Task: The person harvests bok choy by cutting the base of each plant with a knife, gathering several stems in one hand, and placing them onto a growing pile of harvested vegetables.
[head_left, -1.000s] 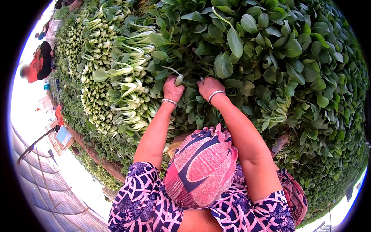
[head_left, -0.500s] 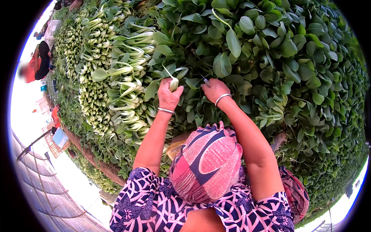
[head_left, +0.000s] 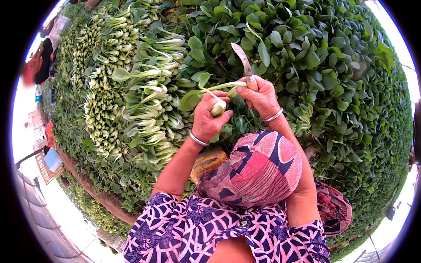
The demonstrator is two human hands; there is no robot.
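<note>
Two hands raised over a bed of leafy greens, one gripping a cut plant, the other a knife.

Left hand is closed around the pale base of a bok choy plant, its stalks and leaves trailing up and left, lifted just above the growing greens. Right hand is clenched on the handle of a knife, blade pointing up and away; the two hands sit just beside each other. Rows of harvested bok choy lie to the left. Metal bangle on each wrist. Patterned headscarf sits below the hands.
</note>
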